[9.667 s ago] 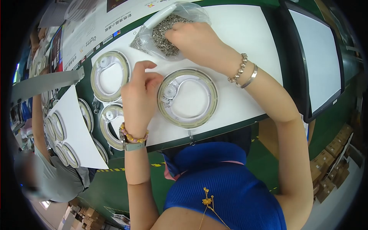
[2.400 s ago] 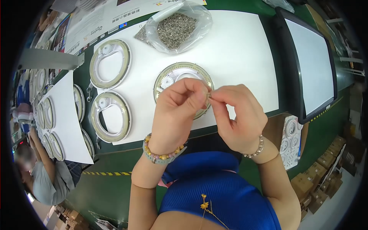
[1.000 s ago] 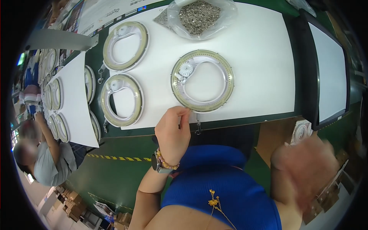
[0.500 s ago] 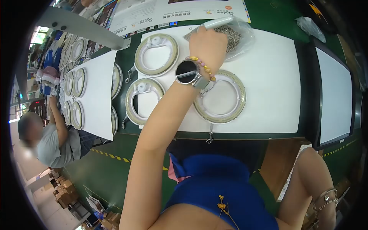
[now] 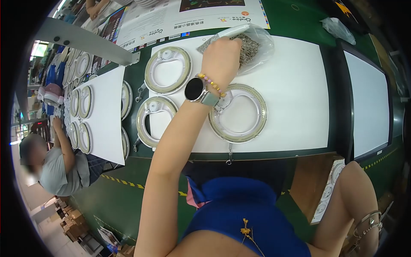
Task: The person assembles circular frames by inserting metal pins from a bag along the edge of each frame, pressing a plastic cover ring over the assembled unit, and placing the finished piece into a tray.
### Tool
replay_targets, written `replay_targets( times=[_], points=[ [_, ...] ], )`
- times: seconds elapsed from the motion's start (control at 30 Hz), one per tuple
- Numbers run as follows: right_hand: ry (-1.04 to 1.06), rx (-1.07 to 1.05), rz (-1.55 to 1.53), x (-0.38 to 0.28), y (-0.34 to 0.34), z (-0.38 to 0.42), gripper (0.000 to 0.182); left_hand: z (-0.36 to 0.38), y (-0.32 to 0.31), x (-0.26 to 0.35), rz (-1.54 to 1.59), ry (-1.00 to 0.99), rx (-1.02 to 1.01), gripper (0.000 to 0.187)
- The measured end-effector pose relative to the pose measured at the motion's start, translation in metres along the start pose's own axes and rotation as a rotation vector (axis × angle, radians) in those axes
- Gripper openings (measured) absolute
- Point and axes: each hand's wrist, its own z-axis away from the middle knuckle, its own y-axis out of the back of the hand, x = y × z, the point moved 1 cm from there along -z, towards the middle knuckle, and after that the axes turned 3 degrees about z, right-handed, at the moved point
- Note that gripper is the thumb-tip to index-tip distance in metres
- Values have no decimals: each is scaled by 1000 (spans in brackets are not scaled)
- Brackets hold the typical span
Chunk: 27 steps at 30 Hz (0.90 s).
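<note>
**Left hand in the screw bag, three rings on the sheet**

A long green bench point(image 5: 299, 17) ran across the view. On it lay one large white sheet point(image 5: 295, 85) in front of the person, and one narrower white sheet point(image 5: 105, 111) off to the left. One dark-framed white panel point(image 5: 368, 98) stood at the right end.

Three round ring housings sat on the large sheet: one directly ahead point(image 5: 238, 113), one at the upper left point(image 5: 168, 70), one at the lower left point(image 5: 150, 121). More rings of the same kind lay on and around the narrower sheet; at least four showed plainly, the rest too small to count.

One clear plastic bag point(image 5: 257, 40) of small metal screws point(image 5: 247, 43) lay at the far edge of the large sheet, just beyond the nearest ring.

Left hand point(image 5: 221, 58) reached over the nearest ring into the bag's mouth, fingers curled down among the screws; whether it pinched any could not be told. A watch and a bead bracelet sat on that wrist.

Right hand was out of sight, below the bench at lower right; only the forearm with bracelets showed.

One other person point(image 5: 51, 167) worked at the far left.
</note>
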Motion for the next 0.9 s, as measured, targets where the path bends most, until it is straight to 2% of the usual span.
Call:
replay_targets(
  times=[0.1,0.23,0.33,0.43,0.53,0.6,0.67,0.77,0.9],
  points=[
    [-4,2,-5,-1,0,1,10,14,18,7,140,24,57,9],
    [6,4,-18,-5,3,5,11,79,54,18,310,126,151,5],
    [11,13,-44,-7,3,6,12,118,64,22,353,317,123,6],
    [22,8,-59,-10,2,4,13,113,71,25,348,299,260,4],
    [33,-2,-59,-13,0,3,14,73,68,22,228,103,348,6],
    [34,-3,-53,-17,-1,4,14,34,47,14,127,77,256,7],
    [32,-1,-47,-18,-1,5,15,4,9,-2,-89,5,22,9],
    [30,3,-33,-20,1,6,16,-7,-9,3,-221,-44,-41,8],
    [24,6,-42,-16,5,5,17,-4,-15,-3,-83,-45,-35,7]
  ],
)
